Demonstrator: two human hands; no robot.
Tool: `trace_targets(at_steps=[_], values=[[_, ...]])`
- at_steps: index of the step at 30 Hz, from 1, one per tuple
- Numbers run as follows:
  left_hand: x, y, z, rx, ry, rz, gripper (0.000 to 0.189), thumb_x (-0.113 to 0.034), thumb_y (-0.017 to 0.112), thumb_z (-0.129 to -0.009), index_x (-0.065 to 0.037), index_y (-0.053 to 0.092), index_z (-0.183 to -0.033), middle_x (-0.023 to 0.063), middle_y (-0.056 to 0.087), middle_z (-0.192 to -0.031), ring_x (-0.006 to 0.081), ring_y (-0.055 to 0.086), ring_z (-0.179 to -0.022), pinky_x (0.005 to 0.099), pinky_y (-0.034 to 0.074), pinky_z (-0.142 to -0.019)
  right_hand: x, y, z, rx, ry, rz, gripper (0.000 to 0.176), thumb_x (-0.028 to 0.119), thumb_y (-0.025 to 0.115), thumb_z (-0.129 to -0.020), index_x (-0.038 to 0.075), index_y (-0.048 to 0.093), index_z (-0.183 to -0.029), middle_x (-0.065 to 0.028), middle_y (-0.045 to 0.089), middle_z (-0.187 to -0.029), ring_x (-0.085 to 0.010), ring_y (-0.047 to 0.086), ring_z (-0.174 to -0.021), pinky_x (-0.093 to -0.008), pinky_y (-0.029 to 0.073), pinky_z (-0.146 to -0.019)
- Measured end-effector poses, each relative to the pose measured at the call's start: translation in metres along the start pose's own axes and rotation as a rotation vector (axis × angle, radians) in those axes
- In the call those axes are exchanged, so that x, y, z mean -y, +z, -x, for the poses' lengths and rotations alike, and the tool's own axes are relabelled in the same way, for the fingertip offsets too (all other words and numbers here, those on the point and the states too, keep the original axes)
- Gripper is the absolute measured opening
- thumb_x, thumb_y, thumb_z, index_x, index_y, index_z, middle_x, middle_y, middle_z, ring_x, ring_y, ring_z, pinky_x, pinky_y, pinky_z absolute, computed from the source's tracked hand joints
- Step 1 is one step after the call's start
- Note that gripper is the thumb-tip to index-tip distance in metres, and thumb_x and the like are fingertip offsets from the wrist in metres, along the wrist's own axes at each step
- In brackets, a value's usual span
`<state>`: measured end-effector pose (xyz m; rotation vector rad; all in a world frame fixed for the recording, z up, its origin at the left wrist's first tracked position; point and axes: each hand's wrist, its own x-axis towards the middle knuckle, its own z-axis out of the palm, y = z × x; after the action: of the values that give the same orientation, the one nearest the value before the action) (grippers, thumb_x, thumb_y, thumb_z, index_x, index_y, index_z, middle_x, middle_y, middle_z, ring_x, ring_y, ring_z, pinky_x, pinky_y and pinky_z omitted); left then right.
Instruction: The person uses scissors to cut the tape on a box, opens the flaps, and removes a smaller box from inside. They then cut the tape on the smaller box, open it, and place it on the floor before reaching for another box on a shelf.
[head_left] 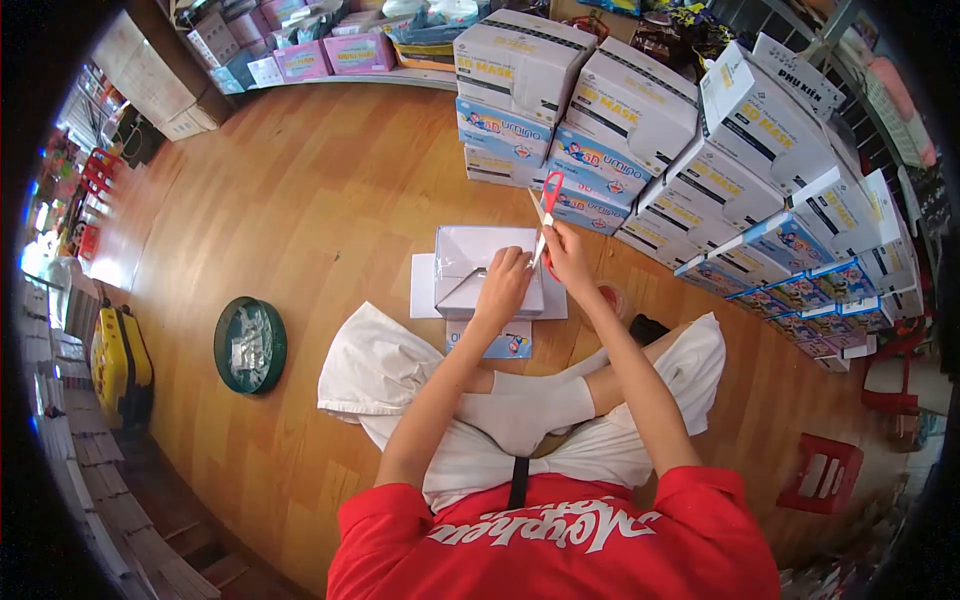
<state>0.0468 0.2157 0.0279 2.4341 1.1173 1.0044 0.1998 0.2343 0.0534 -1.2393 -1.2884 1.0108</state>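
My right hand (568, 256) is closed around a pair of scissors (553, 187) with red handles. One handle loop sticks up above the hand, and the other shows beside the fingers. Just left of it, my left hand (505, 282) rests over the right part of a white box (460, 262), fingers bent and pressed together near the blades. What those fingers pinch, if anything, is hidden. The box has a glossy top with dark lines across it. It stands on white flat pieces (422, 285), with a blue printed panel (490, 345) on the near side.
Stacked mask boxes (640, 100) stand at the front right. A green round basin (250, 345) holding clear plastic sits on the wooden floor to the left, with a yellow case (120, 365) farther left. A red stool (822, 475) is at the right.
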Motion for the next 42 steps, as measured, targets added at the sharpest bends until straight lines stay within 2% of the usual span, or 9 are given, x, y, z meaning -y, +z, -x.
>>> trace_targets(at_steps=[3, 7, 10, 13, 22, 28, 31, 34, 42], values=[[-0.003, 0.001, 0.006, 0.010, -0.048, -0.013, 0.026, -0.009, 0.060, -0.085, 0.002, 0.055, -0.108, 0.0151, 0.051, -0.108, 0.0326, 0.049, -0.099, 0.0411, 0.042, -0.088, 0.000, 0.007, -0.018, 0.026, 0.176, -0.294, 0.028, 0.028, 0.049, -0.098, 0.005, 0.060, -0.087, 0.0001, 0.055, -0.061, -0.0041, 0.048, -0.049, -0.0210, 0.033, -0.044], [-0.015, -0.006, 0.003, -0.140, -0.158, -0.116, 0.021, -0.011, 0.060, -0.086, 0.003, 0.055, -0.101, 0.0150, 0.050, -0.106, 0.0325, 0.049, -0.096, 0.0414, 0.042, -0.085, -0.020, 0.013, -0.030, -0.072, 0.261, -0.400, 0.026, 0.026, 0.049, -0.098, 0.005, 0.059, -0.087, -0.0021, 0.056, -0.061, -0.0062, 0.048, -0.047, -0.0214, 0.033, -0.043], [-0.011, -0.002, 0.007, -0.093, -0.109, -0.111, 0.017, -0.006, 0.060, -0.085, 0.002, 0.058, -0.100, 0.0153, 0.051, -0.101, 0.0331, 0.049, -0.095, 0.0428, 0.043, -0.083, -0.035, 0.015, -0.032, -0.047, 0.210, -0.316, 0.027, 0.026, 0.049, -0.098, 0.004, 0.057, -0.085, -0.0026, 0.056, -0.060, -0.0079, 0.050, -0.048, -0.0235, 0.036, -0.043], [-0.008, -0.003, 0.006, 0.098, -0.160, -0.200, 0.016, -0.005, 0.060, -0.084, 0.005, 0.057, -0.097, 0.0159, 0.050, -0.098, 0.0318, 0.047, -0.091, 0.0407, 0.042, -0.082, -0.040, 0.025, -0.035, -0.009, 0.108, -0.192, 0.027, 0.024, 0.050, -0.097, 0.002, 0.054, -0.081, -0.0038, 0.056, -0.059, -0.0108, 0.054, -0.049, -0.0272, 0.040, -0.044], [-0.033, -0.023, -0.009, 0.342, -0.205, -0.489, 0.016, 0.005, 0.057, -0.077, 0.007, 0.054, -0.092, 0.0211, 0.049, -0.096, 0.0339, 0.046, -0.093, 0.0398, 0.041, -0.084, -0.037, 0.035, -0.029, -0.181, 0.111, -0.232, 0.031, 0.025, 0.049, -0.098, 0.004, 0.052, -0.076, -0.0018, 0.053, -0.060, -0.0091, 0.051, -0.048, -0.0244, 0.038, -0.045], [-0.013, -0.017, -0.002, 0.063, -0.275, -0.254, 0.015, 0.004, 0.056, -0.078, 0.003, 0.056, -0.092, 0.0175, 0.053, -0.098, 0.0341, 0.048, -0.093, 0.0407, 0.042, -0.083, -0.040, 0.040, -0.033, -0.128, 0.121, -0.211, 0.030, 0.025, 0.049, -0.098, 0.004, 0.053, -0.077, -0.0015, 0.054, -0.061, -0.0091, 0.051, -0.048, -0.0244, 0.039, -0.045], [-0.011, -0.028, 0.001, -0.204, -0.073, -0.421, 0.014, 0.001, 0.056, -0.080, 0.000, 0.057, -0.093, 0.0148, 0.054, -0.097, 0.0334, 0.051, -0.092, 0.0415, 0.042, -0.083, -0.040, 0.044, -0.033, -0.141, 0.113, -0.193, 0.029, 0.022, 0.049, -0.097, 0.002, 0.053, -0.076, -0.0029, 0.053, -0.056, -0.0114, 0.053, -0.047, -0.0278, 0.039, -0.044], [0.002, -0.028, 0.018, -0.022, -0.223, -0.130, 0.011, -0.002, 0.056, -0.083, -0.001, 0.057, -0.094, 0.0140, 0.055, -0.096, 0.0326, 0.052, -0.091, 0.0425, 0.041, -0.083, -0.042, 0.051, -0.031, -0.173, 0.097, -0.125, 0.030, 0.022, 0.049, -0.097, 0.002, 0.052, -0.074, -0.0044, 0.053, -0.054, -0.0131, 0.053, -0.046, -0.0297, 0.040, -0.045], [0.007, -0.025, 0.019, -0.168, -0.079, 0.034, 0.008, 0.000, 0.055, -0.085, -0.001, 0.053, -0.093, 0.0139, 0.054, -0.094, 0.0324, 0.051, -0.088, 0.0408, 0.040, -0.080, -0.040, 0.051, -0.031, -0.147, 0.113, 0.077, 0.034, 0.025, 0.048, -0.097, 0.001, 0.052, -0.073, -0.0092, 0.055, -0.051, -0.0200, 0.058, -0.045, -0.0347, 0.043, -0.046]])
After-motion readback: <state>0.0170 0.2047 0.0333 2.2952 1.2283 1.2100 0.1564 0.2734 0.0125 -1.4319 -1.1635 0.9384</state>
